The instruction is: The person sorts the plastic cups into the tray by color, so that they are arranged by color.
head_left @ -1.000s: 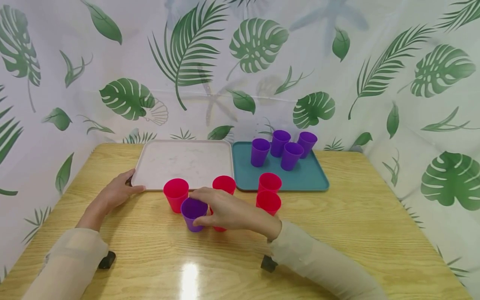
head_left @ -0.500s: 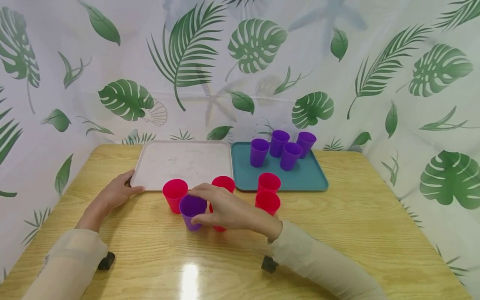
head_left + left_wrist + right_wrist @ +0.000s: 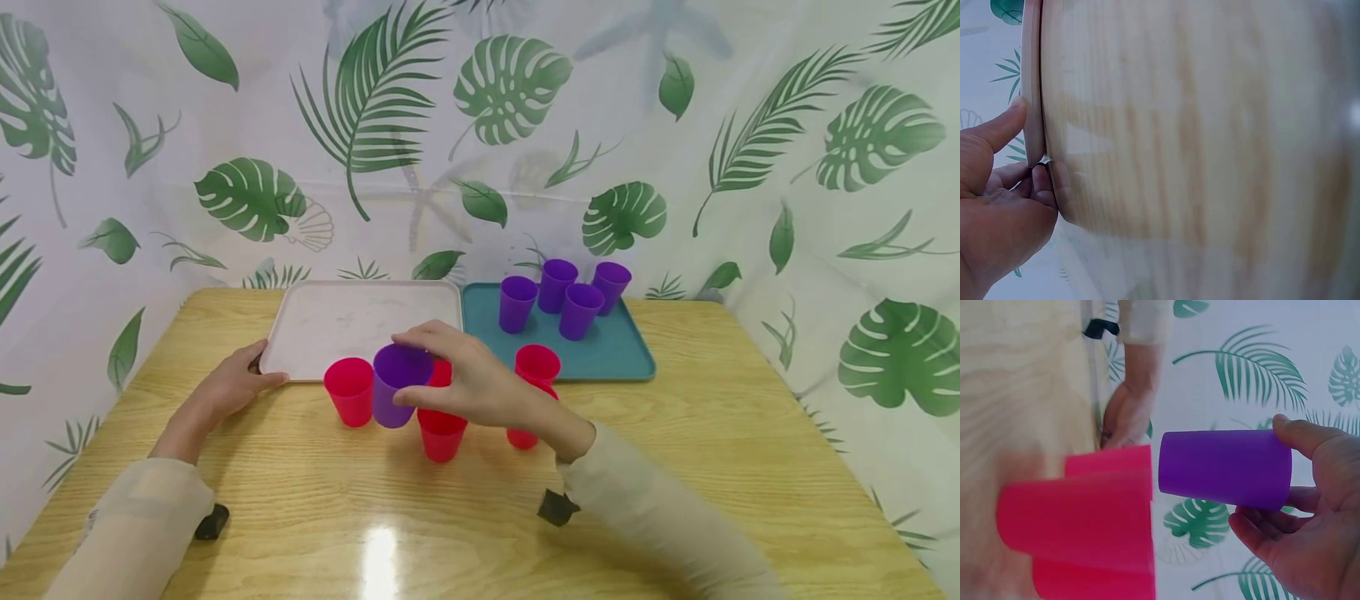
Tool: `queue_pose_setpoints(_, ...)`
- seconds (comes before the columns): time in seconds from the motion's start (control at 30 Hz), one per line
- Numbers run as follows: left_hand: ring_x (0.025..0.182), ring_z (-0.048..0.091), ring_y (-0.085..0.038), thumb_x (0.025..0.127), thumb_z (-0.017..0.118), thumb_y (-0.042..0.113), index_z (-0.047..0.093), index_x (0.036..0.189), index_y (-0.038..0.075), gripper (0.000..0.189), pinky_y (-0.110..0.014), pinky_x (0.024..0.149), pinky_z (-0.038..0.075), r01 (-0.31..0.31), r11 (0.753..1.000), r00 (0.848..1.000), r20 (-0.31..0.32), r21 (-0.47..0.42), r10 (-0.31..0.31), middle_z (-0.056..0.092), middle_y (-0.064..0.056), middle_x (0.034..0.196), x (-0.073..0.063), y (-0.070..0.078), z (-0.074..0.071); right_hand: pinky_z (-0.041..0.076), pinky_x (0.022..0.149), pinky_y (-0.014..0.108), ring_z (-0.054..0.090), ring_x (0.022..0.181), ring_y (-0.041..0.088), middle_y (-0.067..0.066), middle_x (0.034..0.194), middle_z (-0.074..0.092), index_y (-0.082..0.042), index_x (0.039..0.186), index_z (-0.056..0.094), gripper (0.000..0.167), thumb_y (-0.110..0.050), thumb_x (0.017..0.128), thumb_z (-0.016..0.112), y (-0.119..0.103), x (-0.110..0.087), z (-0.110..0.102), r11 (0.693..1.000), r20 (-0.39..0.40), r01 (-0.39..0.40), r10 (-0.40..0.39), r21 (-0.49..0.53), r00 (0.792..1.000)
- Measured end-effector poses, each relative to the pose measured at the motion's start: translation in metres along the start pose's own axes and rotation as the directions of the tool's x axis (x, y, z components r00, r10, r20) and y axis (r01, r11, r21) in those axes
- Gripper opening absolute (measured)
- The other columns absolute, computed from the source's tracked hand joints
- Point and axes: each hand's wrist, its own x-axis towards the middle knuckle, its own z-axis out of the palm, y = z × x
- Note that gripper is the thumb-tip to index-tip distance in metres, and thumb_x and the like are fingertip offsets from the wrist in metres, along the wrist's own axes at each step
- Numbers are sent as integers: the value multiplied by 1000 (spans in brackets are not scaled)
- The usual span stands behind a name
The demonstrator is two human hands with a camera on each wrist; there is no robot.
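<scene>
My right hand [image 3: 480,379] pinches a purple cup [image 3: 397,392] near its rim, thumb on the near side and fingers on the far side. In the right wrist view, the purple cup [image 3: 1222,469] hangs clear of the table, its base above the rims of the red cups [image 3: 1079,519]. My left hand [image 3: 225,392] holds the near left corner of the white tray [image 3: 360,321]. From the left wrist, its thumb lies on the tray rim [image 3: 1033,125] with the other fingers curled below. A red cup [image 3: 350,393] stands just left of the raised cup.
More red cups stand behind and under my right hand, one red cup [image 3: 442,437] in front and another [image 3: 536,362] farther right, partly covered. A teal tray [image 3: 607,360] adjoins the white one and carries several purple cups [image 3: 516,304]. A leaf-patterned cloth [image 3: 420,125] hangs behind the table.
The purple cup in my right hand has risen from the table and shifted slightly right and away from me, over the red cups. My left hand has kept its place at the tray corner.
</scene>
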Motion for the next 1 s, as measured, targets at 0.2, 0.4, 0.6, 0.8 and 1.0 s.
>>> queue_pose_setpoints(0.2,152,4,-53,105,62,26,-1,161,-5,90,-66,122,7,-4,1000,1000,-3,10,4,1,-34,166,0,0,1,54,100,37,59,117,19,8,134,60,-2,145,57,63,-18,90,82,2,-2,-24,998,-79,-59,57,-20,995)
queue_pose_setpoints(0.4,152,4,-53,105,63,27,-1,161,-5,91,-66,122,6,-6,1000,1000,0,4,6,0,-34,166,1,-1,0,53,100,39,57,119,21,8,136,60,-5,148,56,64,-20,91,81,12,-5,-50,993,-158,-114,105,-44,982)
queue_pose_setpoints(0.6,152,3,-53,104,64,29,-1,161,-6,92,-66,122,6,-16,1000,1000,3,4,16,0,-35,166,3,-5,0,52,101,43,57,121,24,11,137,60,-3,147,56,63,-20,92,81,26,-10,-74,981,-241,-182,162,-66,957)
queue_pose_setpoints(0.8,152,5,-53,104,64,29,-1,161,-5,93,-65,122,8,-15,1000,1000,5,-18,15,0,-35,166,5,-6,0,51,103,44,55,125,25,10,145,57,-4,148,55,63,-23,93,80,40,-18,-92,968,-287,-247,222,-54,932)
queue_pose_setpoints(1.0,152,6,-53,104,63,29,-1,161,-5,92,-65,122,9,-11,1000,1000,4,-7,11,1,-35,166,5,-5,-1,48,108,47,55,128,28,11,145,56,-7,150,54,64,-29,94,78,53,-24,-104,940,-311,-336,304,-56,901)
